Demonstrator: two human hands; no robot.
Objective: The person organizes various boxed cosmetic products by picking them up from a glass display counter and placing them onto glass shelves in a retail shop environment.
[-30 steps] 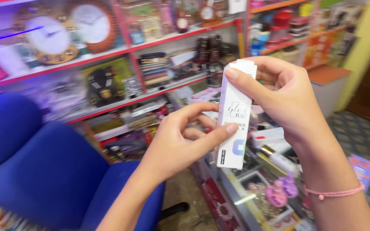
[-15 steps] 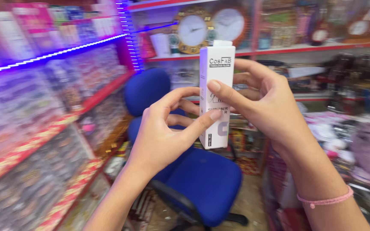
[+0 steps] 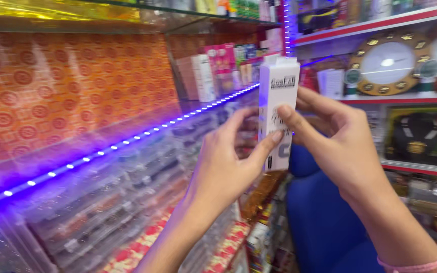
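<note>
A person holds a tall white carton upright in both hands in a crowded shop aisle, the box raised to about the height of the round gold-rimmed wall clock that sits on a red-edged shelf just to its right. The left hand is curled around the carton's lower half from the left, its thumb pressed against the front panel near the bottom. The right hand closes on the box from the right, its forefinger laid across the printed face at mid-height and its other fingers wrapped behind; a pink band circles that wrist. Neither hand is open, and both have hold of the same carton.

To the carton's left, a glass shelf edged with a strip of blue lights runs back toward it, with clear plastic packets stacked below and orange patterned paper above. A row of coloured boxes stands just behind the carton. Below it and to the right is the back of a blue chair.

To handle the carton well, a light two-sided grip like this one seems best: firm enough that the box stays square and upright, yet without denting its thin card walls, and with fingers kept clear of the face being examined.
</note>
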